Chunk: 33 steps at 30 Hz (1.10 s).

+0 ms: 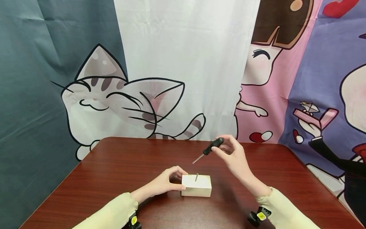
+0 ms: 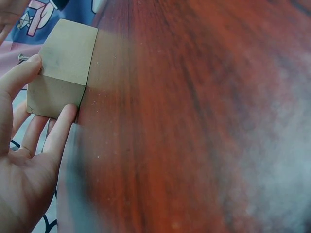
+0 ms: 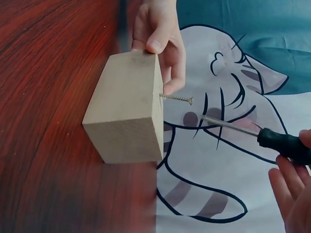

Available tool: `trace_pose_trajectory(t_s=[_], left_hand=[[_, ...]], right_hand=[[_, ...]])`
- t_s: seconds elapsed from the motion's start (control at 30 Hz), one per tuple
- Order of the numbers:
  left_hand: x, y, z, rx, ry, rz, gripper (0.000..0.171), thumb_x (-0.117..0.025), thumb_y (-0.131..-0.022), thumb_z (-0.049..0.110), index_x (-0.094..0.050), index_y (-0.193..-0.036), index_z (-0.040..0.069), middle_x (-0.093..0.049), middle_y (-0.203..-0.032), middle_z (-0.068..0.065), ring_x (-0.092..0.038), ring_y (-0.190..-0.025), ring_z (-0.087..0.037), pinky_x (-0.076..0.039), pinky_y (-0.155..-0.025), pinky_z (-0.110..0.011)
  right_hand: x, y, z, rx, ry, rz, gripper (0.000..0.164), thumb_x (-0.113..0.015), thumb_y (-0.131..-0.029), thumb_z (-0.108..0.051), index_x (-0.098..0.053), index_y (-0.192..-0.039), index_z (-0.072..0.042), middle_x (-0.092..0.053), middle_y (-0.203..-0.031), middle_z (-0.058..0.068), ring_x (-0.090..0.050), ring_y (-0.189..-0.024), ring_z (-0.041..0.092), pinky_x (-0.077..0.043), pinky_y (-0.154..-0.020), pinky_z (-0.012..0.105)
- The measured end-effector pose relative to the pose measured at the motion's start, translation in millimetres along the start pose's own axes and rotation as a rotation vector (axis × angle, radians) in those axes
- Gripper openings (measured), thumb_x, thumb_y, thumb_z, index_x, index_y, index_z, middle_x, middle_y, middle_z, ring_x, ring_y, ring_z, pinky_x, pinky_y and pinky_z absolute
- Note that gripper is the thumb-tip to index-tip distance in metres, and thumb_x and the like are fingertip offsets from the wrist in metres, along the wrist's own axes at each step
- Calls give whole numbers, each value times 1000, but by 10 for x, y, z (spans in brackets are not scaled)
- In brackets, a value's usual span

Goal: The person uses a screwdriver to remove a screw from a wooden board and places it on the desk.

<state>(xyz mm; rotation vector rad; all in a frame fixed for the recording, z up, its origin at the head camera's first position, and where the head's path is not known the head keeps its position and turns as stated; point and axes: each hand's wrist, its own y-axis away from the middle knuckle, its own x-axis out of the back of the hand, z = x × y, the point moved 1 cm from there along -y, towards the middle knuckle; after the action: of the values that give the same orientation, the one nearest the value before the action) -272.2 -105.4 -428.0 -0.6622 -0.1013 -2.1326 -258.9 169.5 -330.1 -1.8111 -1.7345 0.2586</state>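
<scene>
A pale wooden block [image 1: 197, 191] lies on the table, with a metal screw [image 3: 176, 98] standing part-way out of its top face. My left hand [image 1: 167, 181] grips the block's left end, thumb on the near side and fingers round the far side. In my right hand [image 1: 232, 156] is a screwdriver [image 1: 213, 145] with a black handle, pinched between thumb and fingers. Its shaft slants down to the left, and its tip is above the screw head, apart from it. The right wrist view shows a gap between the screwdriver's tip and the screw head.
The dark red wooden table [image 1: 125, 165] stretches out around the block. Behind its far edge hangs a cartoon-printed curtain [image 1: 183, 47]. Black devices with yellow labels sit on both wrists, by the cream sleeves [image 1: 111, 211].
</scene>
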Motion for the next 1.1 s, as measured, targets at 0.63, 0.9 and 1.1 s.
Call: trace_pose_trajectory(t_s=[0.63,0.9,1.1], left_hand=[[-3,-1,-9,12,-12,5,41,-80,-84,27,-63,-120,22,-67,-115,-2,-65,-104,-12,-46,-98,-30],[-9,-1,-2,16,-17,6,41,-80,-84,27,-63,-121,23,-68,-115,0,-65,-105,-13,-46,-98,-32],[-6,4,-4,12,-19,11,41,-81,-83,26,-63,-120,22,-68,-114,-1,-65,-105,-13,-46,-99,-33]], right_hand=[[380,190,316,-42,225,-2,30,-73,-81,4,-59,-106,-7,-69,-103,11,-63,-75,-2,-53,-69,15],[535,360,415,-53,284,-26,27,-77,-80,1,-59,-99,-6,-73,-97,11,-64,-76,-3,-53,-67,15],[649,459,428,-116,371,-41,24,-82,-80,-12,-61,-92,-11,-75,-93,7,-68,-73,-2,-52,-65,17]])
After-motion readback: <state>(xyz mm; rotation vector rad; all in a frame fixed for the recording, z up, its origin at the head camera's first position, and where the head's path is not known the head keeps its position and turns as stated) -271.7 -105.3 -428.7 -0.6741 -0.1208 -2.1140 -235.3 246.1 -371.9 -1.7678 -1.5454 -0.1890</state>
